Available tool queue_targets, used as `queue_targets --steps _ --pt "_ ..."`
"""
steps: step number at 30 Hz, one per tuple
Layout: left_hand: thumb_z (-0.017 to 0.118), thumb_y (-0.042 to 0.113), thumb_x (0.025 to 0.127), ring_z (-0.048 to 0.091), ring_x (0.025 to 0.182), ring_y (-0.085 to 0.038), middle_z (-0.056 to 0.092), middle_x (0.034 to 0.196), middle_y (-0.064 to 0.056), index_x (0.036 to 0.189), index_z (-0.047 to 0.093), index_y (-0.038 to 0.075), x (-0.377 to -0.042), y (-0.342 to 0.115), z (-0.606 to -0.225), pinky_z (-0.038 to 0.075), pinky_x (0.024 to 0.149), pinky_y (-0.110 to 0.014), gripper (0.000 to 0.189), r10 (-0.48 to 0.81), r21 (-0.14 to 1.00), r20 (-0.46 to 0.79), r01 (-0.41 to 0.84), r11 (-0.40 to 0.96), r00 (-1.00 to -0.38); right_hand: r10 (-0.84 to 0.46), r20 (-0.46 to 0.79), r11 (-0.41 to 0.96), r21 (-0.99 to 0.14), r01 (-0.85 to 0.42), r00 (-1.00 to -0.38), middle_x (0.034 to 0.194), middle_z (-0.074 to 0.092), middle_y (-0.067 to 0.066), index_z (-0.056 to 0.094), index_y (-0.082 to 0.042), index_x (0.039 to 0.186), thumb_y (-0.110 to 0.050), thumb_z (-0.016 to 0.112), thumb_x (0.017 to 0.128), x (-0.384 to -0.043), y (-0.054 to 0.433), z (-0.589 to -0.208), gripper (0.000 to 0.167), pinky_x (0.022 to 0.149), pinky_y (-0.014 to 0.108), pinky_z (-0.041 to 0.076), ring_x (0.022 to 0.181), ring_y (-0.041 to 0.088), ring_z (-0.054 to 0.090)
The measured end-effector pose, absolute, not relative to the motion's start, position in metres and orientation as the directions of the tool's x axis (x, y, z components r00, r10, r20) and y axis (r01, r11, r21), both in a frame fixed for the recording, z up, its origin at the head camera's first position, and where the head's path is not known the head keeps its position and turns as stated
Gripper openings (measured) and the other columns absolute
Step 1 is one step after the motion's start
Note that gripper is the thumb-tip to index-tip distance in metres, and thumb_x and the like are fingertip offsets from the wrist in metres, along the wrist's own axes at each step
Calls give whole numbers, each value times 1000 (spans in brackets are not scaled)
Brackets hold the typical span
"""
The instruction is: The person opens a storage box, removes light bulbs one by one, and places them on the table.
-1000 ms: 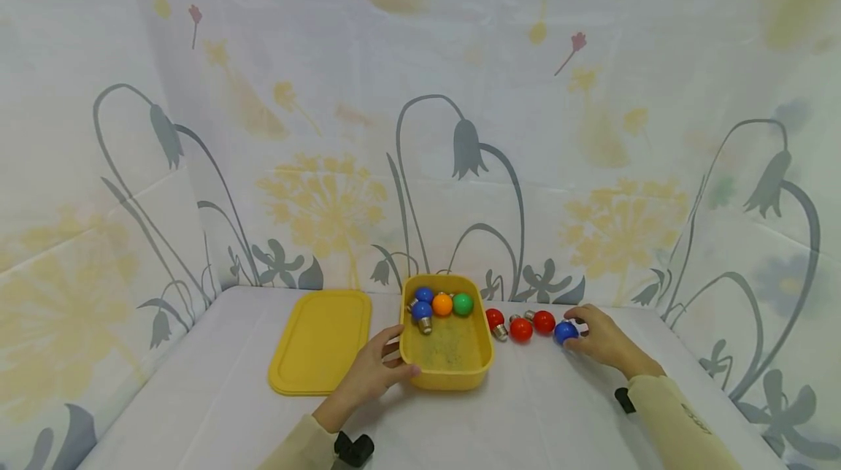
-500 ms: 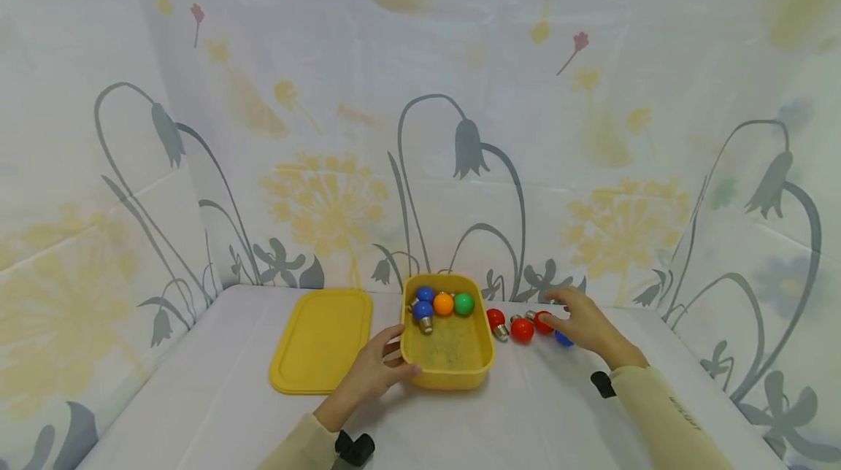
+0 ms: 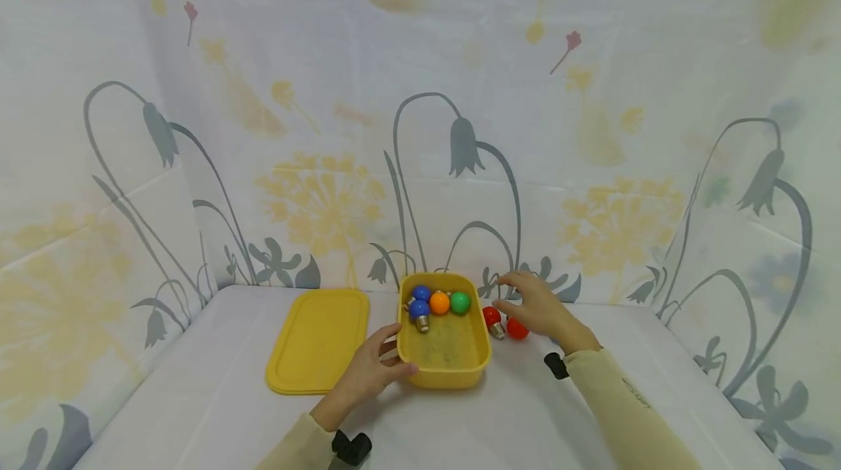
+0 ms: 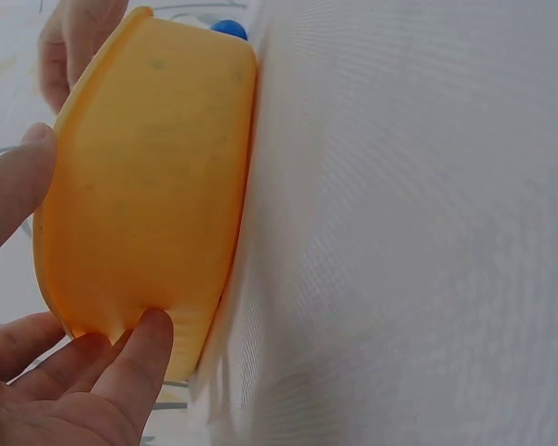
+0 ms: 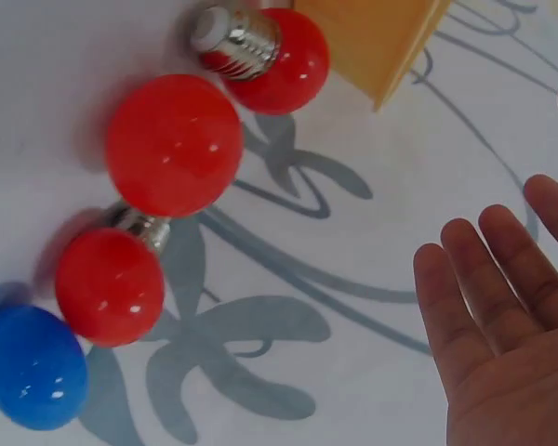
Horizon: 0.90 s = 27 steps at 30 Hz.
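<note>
A yellow plastic box (image 3: 444, 376) stands on the table in the head view. Inside it lie two blue light bulbs (image 3: 419, 309), an orange bulb (image 3: 439, 302) and a green bulb (image 3: 460, 302). My left hand (image 3: 365, 374) holds the box's near left corner, thumb at the rim and fingertips against the wall in the left wrist view. Over the red bulbs right of the box, my right hand (image 3: 540, 309) hovers with fingers extended, holding nothing. Three red bulbs (image 5: 174, 146) and a blue bulb (image 5: 34, 368) lie there in the right wrist view; the hand partly hides them from the head.
A flat yellow lid (image 3: 318, 342) lies on the white-covered table left of the box. Behind the table hangs a pale cloth (image 3: 328, 54) printed with flowers.
My right hand has left the blue bulb and moved left, across the red bulbs toward the box. My left hand and the box have stayed in place.
</note>
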<state>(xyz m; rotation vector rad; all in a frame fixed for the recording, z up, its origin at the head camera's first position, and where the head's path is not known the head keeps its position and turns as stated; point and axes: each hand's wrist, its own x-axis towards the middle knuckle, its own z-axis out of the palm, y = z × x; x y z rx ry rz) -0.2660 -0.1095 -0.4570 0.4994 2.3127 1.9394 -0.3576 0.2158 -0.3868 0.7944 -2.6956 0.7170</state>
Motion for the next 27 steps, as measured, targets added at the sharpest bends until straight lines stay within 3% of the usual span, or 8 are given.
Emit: queue_targets --steps 8,21,27 --pt "76 17 83 42 129 -42 31 148 -28 147 27 -3 -268 -110 -457 49 95 -39 83 290 971 133 184 154 -948 -496 341 705 -380 -599 -799 116 58 1 61 -13 120 -27 70 88 -360 183 -374 36 90 43 51 102 22 55" --pt "77 16 82 43 128 -42 32 147 -28 146 28 -4 -269 -109 -458 49 97 -40 82 283 968 139 190 163 -949 -550 238 644 -488 -589 -800 127 54 10 59 -12 125 -27 71 87 -365 137 -366 43 93 42 51 114 30 53" --pt "76 14 83 43 128 -42 30 147 -28 147 27 -4 -268 -109 -458 49 96 -42 83 283 967 147 198 161 -948 -601 259 599 -480 -641 -756 125 55 13 58 -7 126 -25 74 85 -371 119 -369 48 90 41 52 111 31 55"
